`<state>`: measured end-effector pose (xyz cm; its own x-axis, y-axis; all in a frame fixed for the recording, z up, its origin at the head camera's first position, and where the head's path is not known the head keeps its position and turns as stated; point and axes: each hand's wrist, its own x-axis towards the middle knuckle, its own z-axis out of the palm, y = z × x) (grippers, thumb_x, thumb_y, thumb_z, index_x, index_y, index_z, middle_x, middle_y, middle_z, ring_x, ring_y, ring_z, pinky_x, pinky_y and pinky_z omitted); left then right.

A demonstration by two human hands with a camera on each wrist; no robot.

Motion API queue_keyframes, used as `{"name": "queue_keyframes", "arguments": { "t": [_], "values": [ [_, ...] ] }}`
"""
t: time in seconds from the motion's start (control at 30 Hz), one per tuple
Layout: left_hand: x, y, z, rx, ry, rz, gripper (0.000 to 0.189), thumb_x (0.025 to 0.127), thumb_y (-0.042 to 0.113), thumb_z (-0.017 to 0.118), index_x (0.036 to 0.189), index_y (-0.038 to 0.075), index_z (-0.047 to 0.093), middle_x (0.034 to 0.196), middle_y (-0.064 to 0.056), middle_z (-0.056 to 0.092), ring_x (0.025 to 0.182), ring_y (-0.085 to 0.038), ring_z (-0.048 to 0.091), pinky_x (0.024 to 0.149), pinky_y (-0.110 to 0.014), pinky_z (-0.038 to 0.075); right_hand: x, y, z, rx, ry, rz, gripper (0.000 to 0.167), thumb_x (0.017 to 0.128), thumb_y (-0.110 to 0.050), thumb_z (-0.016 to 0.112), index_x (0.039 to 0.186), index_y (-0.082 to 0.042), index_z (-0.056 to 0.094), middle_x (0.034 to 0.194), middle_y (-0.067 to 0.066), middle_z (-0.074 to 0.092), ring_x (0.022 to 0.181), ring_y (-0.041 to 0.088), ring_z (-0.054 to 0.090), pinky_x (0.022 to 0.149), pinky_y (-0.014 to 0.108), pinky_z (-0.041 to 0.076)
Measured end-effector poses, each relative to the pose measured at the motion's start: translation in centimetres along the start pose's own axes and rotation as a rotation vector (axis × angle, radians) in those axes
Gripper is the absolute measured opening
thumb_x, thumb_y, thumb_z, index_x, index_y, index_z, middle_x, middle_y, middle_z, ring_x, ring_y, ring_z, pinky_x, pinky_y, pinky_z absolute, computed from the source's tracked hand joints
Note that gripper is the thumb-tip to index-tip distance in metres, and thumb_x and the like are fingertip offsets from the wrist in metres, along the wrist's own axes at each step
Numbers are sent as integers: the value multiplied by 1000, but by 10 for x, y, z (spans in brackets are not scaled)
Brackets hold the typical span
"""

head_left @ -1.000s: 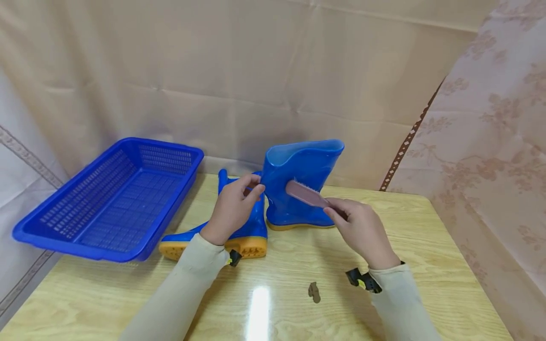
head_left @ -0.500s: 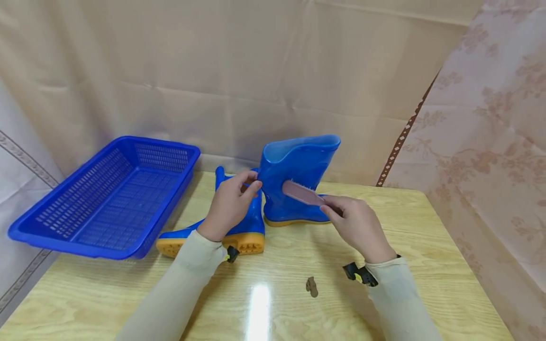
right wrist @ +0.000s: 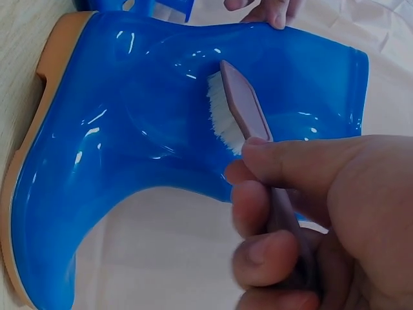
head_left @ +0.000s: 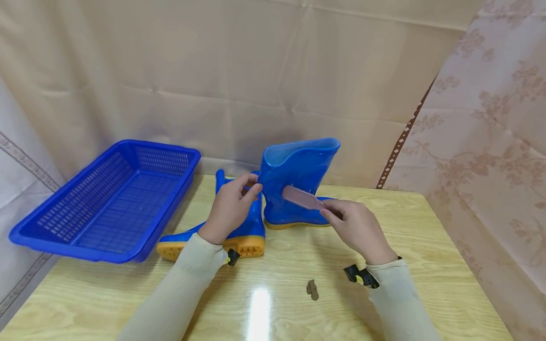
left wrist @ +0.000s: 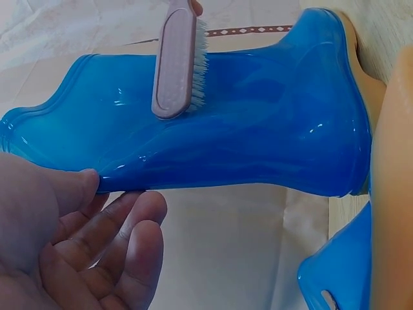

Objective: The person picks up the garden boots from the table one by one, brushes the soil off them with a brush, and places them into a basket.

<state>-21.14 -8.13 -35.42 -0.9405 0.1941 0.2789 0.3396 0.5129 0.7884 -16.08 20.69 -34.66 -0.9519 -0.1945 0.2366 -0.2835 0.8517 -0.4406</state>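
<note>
A blue rain boot point(head_left: 294, 166) with a yellow sole stands upright on the table, its toe pointing right. My left hand point(head_left: 232, 203) pinches the back edge of its shaft between thumb and fingers, as the left wrist view shows. In my right hand point(head_left: 360, 227) is a mauve scrub brush point(head_left: 304, 198), gripped by its handle. Its white bristles point(right wrist: 222, 116) lie against the side of the boot's shaft. The second blue boot point(head_left: 253, 220) lies on its side behind my left hand, its yellow sole toward me and partly hidden by my wrist.
At the left, a blue plastic basket point(head_left: 128, 253) stands on the wooden table point(head_left: 384, 303). Small brown pieces point(head_left: 313, 290) lie near the table's front. A beige cloth hangs behind, and a floral cloth borders the right side.
The brush stays against the shaft, shifting only slightly. Both hands keep their holds, and the small overall shift in the picture comes from the head camera.
</note>
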Motion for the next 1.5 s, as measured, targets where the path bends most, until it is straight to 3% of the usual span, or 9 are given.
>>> {"name": "queue_keyframes", "arguments": {
  "t": [0.17,0.3,0.47,0.6,0.8,1.0,1.23,1.5],
  "values": [
    [1,2,-2,6,8,15,30,109,29,55,133,13,65,113,-3,72,93,-18,71,85,-42,59,1,-2,-4,2,98,-68,27,102,-24,68,126,-13,75,95,1,74,60,13,51,53,30,40],
    [1,4,-2,12,6,13,31,109,29,55,134,13,64,115,-2,72,94,-18,71,85,-42,59,0,-3,-4,37,158,-83,25,101,-23,70,124,-14,76,92,-1,73,63,14,53,54,30,42],
    [0,2,0,14,-6,-10,32,109,30,55,135,13,63,118,-2,71,95,-17,71,87,-42,59,0,0,-1,37,32,-13,24,103,-23,68,122,-11,77,80,-3,68,58,12,49,52,29,39],
    [1,-1,1,18,1,-5,31,109,30,55,134,14,64,116,-1,71,93,-16,70,85,-41,58,0,2,0,-2,-34,-14,23,103,-24,66,119,-11,78,66,-5,56,52,12,42,51,29,33],
    [2,-3,0,18,1,-2,33,108,31,57,135,14,63,116,-1,71,95,-17,69,85,-41,58,-1,0,-6,-5,53,-42,24,102,-23,68,121,-11,77,75,-4,64,57,12,47,52,30,36],
    [3,-4,1,30,-79,-18,47,105,21,60,150,12,52,127,-4,68,110,-22,66,94,-45,57,-4,-1,-10,15,81,-9,23,102,-24,68,121,-13,76,82,-2,70,60,13,51,52,29,40],
    [7,-1,4,115,-93,1,32,107,21,58,138,15,63,123,-2,71,112,-22,67,98,-45,55,-7,-1,-15,28,124,-22,22,102,-24,68,119,-12,77,79,-3,68,59,13,50,53,29,39],
    [11,1,7,118,-95,-25,33,107,23,59,139,13,61,120,-4,72,111,-24,67,98,-47,55,-9,-1,-20,33,136,-1,24,103,-24,67,121,-12,76,76,-2,66,58,14,49,51,29,37]
  ]
}}
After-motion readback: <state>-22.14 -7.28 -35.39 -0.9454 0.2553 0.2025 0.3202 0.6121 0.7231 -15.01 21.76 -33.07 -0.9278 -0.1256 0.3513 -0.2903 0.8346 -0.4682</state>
